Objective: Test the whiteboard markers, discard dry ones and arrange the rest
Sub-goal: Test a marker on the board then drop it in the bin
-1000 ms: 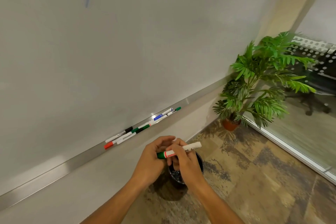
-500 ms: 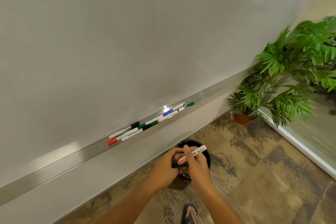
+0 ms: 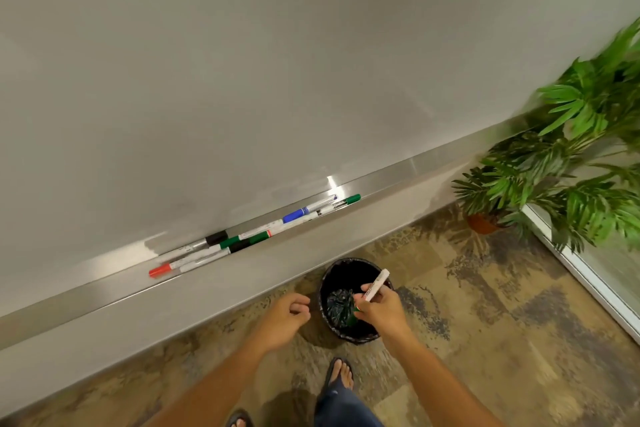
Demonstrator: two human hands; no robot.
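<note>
My right hand [image 3: 382, 310] grips a white marker with a green cap [image 3: 376, 284] over the mouth of a black lined bin [image 3: 332, 276] on the floor, cap end down. My left hand [image 3: 282, 321] hangs left of the bin with loosely curled fingers and holds nothing. Several markers [image 3: 256, 237] with red, black, green and blue caps lie in a row on the metal tray [image 3: 415, 166] under the whiteboard [image 3: 277, 62].
A potted green plant [image 3: 568, 163] stands in the right corner beside a glass panel [image 3: 588, 274]. Patterned brown carpet covers the floor. My sandalled foot [image 3: 341, 374] is just below the bin.
The view tilted down. My left hand let go of the marker and drew away to the left. My right hand lowered the marker over the bin, cap end down.
</note>
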